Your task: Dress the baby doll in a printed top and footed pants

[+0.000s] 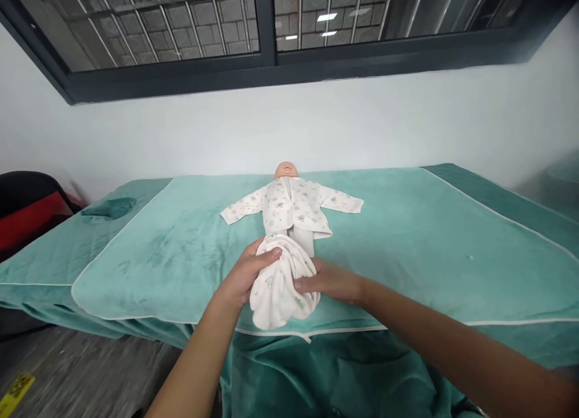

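A baby doll (286,169) lies on its back on a teal towel (407,237), head toward the wall, dressed in a white printed jacket (294,207) with sleeves spread. Over its legs is bunched a pair of white printed trousers (278,282). My left hand (246,276) grips the left side of the bunched cloth, fingers curled over its top. My right hand (332,281) pinches the cloth's right side.
The towel covers a teal padded table (497,195) set against a white wall under a dark-framed window (271,62). A small teal pillow (111,208) lies at the table's left end. A red and black object (27,207) stands at far left. Below is grey wooden floor (90,370).
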`<state>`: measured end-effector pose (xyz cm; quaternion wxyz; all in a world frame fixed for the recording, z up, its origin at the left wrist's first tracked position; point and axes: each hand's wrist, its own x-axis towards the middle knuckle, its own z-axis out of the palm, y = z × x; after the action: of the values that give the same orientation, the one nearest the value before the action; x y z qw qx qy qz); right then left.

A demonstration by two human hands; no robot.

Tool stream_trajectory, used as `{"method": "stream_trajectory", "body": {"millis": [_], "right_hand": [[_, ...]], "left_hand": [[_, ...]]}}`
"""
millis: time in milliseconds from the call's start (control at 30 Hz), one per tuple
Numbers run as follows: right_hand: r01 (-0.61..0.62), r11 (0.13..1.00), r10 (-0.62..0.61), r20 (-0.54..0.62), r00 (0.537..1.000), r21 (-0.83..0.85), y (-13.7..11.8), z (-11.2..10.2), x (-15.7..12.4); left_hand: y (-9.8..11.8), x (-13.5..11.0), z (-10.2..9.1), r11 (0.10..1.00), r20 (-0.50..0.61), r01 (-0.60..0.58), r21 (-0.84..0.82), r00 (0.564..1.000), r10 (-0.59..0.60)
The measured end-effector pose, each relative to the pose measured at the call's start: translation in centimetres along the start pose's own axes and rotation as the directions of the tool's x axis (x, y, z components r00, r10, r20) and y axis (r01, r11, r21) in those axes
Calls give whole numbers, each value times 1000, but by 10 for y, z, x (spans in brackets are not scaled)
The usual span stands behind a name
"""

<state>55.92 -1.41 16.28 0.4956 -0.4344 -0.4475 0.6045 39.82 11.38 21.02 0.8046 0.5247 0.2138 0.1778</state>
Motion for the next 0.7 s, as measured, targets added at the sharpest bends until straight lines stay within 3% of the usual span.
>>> {"method": "stream_trajectory", "body": {"millis": [100,167,300,400,467,533,600,700], "right_hand": [[-25,999,21,111,994,35,-7,3,-12],[-22,992,9,99,995,125,-11,1,-22],[-57,982,41,96,995,178,-6,5,-39],[-133,983,114,149,982,124,7,20,-46],[-114,991,114,1,993,74,22,28,-47],[-63,998,63,-259,964,6,38,30,-48],[-32,998,5,-490,872,-48,53,25,-46],[-61,994,-20,-700,714,-90,65,15,-40]], "left_hand": [[3,-9,-2,986,52,143,86,988,-148],[7,-16,-6,972,123,208,113,967,-221],[7,-25,-14,968,317,236,85,915,-251],[2,-22,-15,949,397,244,200,865,-306],[2,-17,-13,913,354,213,348,872,-339],[3,-12,-8,859,262,168,484,909,-325],[4,-7,0,798,166,114,592,951,-259],[3,0,15,696,78,41,716,987,-139]]}}
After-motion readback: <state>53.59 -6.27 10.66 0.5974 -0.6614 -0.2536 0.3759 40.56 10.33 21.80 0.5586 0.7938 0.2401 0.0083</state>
